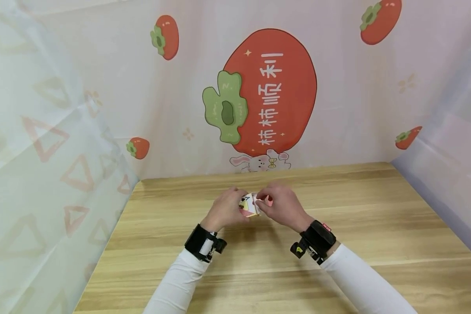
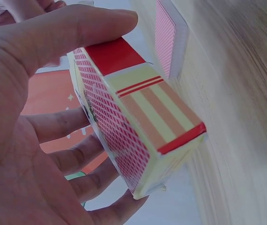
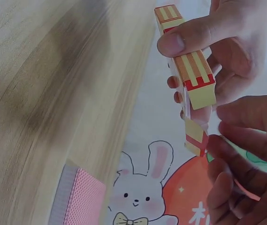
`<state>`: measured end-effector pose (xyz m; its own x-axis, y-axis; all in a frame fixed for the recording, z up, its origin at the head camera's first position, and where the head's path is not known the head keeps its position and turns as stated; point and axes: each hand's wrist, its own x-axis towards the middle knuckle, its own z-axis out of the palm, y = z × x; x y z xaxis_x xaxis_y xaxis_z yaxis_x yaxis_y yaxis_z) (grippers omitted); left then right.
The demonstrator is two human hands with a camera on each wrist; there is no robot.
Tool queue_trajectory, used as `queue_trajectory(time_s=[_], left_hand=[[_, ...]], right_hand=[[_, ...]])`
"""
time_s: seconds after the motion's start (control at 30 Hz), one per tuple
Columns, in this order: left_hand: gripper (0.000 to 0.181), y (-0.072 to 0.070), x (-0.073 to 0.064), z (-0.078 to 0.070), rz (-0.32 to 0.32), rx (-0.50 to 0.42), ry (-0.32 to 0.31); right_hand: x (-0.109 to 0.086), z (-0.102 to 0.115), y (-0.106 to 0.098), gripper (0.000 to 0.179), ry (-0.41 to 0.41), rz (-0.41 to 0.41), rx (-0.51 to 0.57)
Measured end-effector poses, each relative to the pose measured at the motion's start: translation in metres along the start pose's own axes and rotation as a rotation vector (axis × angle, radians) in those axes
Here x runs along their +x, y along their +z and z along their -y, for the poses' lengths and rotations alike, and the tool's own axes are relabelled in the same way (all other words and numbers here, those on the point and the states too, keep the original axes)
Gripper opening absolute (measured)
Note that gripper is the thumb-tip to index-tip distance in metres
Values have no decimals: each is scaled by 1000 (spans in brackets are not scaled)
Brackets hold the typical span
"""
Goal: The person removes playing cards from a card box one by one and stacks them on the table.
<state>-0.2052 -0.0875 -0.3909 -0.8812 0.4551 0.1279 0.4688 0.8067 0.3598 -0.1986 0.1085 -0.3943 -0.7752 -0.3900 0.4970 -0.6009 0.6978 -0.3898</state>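
Observation:
A playing card box (image 1: 248, 206) with an ace printed on its face is held tilted above the table. My left hand (image 1: 226, 208) grips it, thumb across the striped narrow side (image 2: 152, 108) and fingers spread along the opposite side. The top end is open in the right wrist view, its flap (image 3: 195, 139) folded outward. My right hand (image 3: 250, 150) is at this end, with curled fingers pinching at the flap. Beyond the hands, a deck of cards (image 2: 167, 40) with a red-patterned back stands on the table.
The wooden table (image 1: 172, 270) carries the deck close behind the right hand. A hanging cloth with persimmon prints (image 1: 282, 100) rises along the table's back edge, and pale cloths (image 1: 43, 174) enclose the sides. Each wrist wears a black camera strap (image 1: 318, 240).

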Motion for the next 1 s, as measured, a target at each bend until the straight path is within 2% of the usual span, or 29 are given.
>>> queue_trajectory(time_s=[0.17, 0.37, 0.53, 0.8, 1.0], left_hand=[[67, 2, -1, -2, -5, -4, 14], [67, 3, 0, -4, 1, 19, 36], [68, 2, 1, -7, 11, 35, 46], [68, -2, 2, -11, 22, 35, 49], [67, -3, 1, -13, 16, 36, 56]], right_hand=[[-2, 0, 2, 10, 89, 73, -11], [-1, -3, 4, 9, 170, 129, 105], [0, -7, 5, 11, 216, 143, 147], [3, -8, 5, 19, 294, 153, 112], [2, -7, 5, 21, 309, 145, 112]])
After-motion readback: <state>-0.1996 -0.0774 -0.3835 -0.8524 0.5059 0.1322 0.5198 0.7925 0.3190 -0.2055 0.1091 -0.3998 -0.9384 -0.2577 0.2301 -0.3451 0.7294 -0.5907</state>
